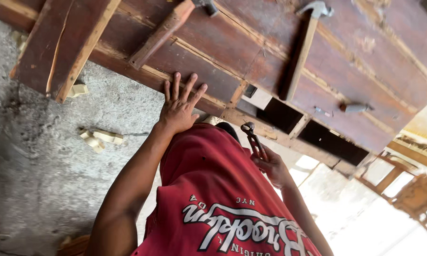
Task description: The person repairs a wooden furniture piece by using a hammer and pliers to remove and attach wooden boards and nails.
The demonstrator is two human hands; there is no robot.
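My left hand [179, 108] lies flat with its fingers spread on the edge of a large reddish-brown wooden panel [232, 57]. It holds nothing. My right hand [272, 167] is closed around the handles of metal pincers [252, 138]. Their jaws point up at the panel's lower rail, next to a dark rectangular opening [280, 114]. My red shirt [213, 199] fills the lower middle of the view between both arms.
Two wooden-handled hammers lie on the panel, one [299, 52] at upper right, the other [165, 31] at upper middle. A small metal tool [356, 108] rests at the right. Pale wood offcuts [99, 137] sit on the grey concrete floor [42, 170]. Wooden frames [412, 194] stand at lower right.
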